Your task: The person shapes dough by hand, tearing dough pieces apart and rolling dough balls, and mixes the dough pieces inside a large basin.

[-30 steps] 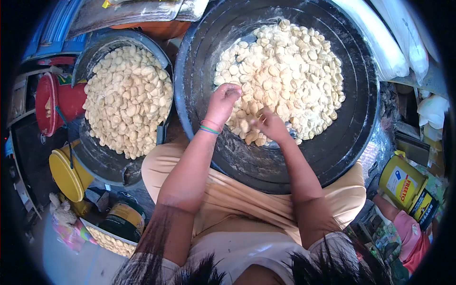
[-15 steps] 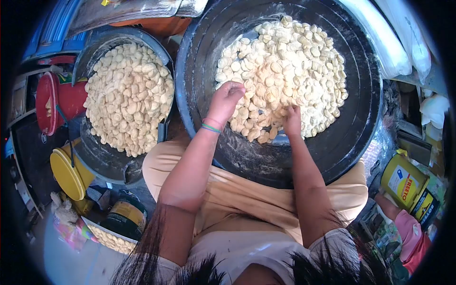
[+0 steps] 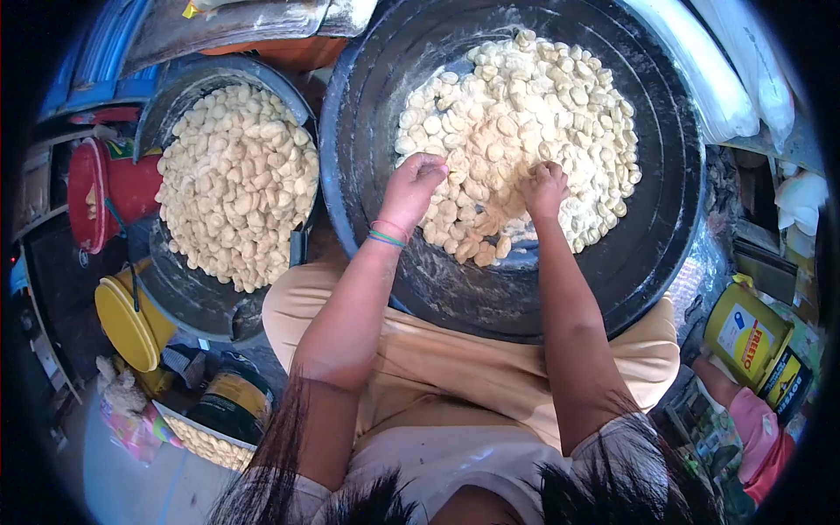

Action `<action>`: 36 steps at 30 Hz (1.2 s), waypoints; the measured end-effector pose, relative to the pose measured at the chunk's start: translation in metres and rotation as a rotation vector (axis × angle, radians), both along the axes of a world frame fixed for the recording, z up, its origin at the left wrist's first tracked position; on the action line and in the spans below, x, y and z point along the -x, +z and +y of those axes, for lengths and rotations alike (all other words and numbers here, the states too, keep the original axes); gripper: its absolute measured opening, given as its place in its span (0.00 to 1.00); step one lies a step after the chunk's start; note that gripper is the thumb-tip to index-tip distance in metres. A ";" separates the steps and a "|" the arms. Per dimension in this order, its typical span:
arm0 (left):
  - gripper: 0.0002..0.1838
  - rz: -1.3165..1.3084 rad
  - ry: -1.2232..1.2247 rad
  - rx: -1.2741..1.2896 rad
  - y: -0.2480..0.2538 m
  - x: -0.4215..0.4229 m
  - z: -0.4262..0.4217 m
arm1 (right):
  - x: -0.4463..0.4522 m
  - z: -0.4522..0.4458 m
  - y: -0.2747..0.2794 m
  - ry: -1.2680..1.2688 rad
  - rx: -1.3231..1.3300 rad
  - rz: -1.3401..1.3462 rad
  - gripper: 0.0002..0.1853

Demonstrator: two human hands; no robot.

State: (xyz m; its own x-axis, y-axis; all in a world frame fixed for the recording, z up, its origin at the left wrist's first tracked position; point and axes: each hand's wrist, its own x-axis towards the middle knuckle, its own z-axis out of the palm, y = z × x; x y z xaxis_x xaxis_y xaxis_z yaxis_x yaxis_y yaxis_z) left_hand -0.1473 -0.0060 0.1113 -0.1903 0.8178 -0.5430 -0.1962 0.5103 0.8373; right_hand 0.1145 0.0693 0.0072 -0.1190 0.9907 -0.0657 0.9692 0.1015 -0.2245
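A wide black round basin (image 3: 647,201) lies over my lap with a heap of pale, floury dough-like pieces (image 3: 560,105) in it. At the heap's left edge is my left hand (image 3: 415,185), its fingers closed together; what they pinch, if anything, is too small to make out. Two thin bands circle that wrist. My right hand (image 3: 544,185) touches the near middle of the heap, fingers bent down among the pieces, their tips partly hidden. Darker pieces lie between the hands along the near edge.
Left of the basin stands a dark tub (image 3: 188,297) heaped with similar pieces. Beyond it are a red bucket (image 3: 131,188) and a yellow one (image 3: 127,324). At right are a yellow-green container (image 3: 744,332) and another person's arm and pink clothing (image 3: 754,429).
My right hand has moved from the near edge of the heap up and to the right, further onto the pieces. My left hand has stayed almost in place.
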 end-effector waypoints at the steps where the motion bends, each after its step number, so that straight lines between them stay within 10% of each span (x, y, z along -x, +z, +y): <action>1: 0.13 -0.003 0.003 0.010 0.000 0.000 0.001 | 0.001 0.001 0.001 0.033 -0.016 0.007 0.16; 4: 0.13 -0.003 0.003 -0.006 -0.002 0.000 0.001 | 0.000 -0.014 0.004 -0.230 0.528 0.969 0.13; 11: 0.12 -0.036 0.046 -0.010 0.003 -0.003 0.000 | -0.011 -0.003 -0.019 0.037 -0.215 0.079 0.19; 19: 0.12 -0.050 0.037 0.002 0.000 -0.002 0.003 | -0.054 0.036 -0.006 0.008 0.551 0.332 0.15; 27: 0.13 -0.021 -0.002 -0.009 0.001 -0.001 0.001 | -0.069 0.057 0.022 0.006 0.637 0.232 0.16; 31: 0.13 0.009 -0.026 -0.008 0.000 -0.001 0.001 | -0.056 0.052 0.065 0.138 0.027 0.415 0.13; 36: 0.13 -0.017 -0.014 -0.011 0.000 -0.002 0.001 | -0.040 0.034 0.051 -0.246 0.566 1.048 0.16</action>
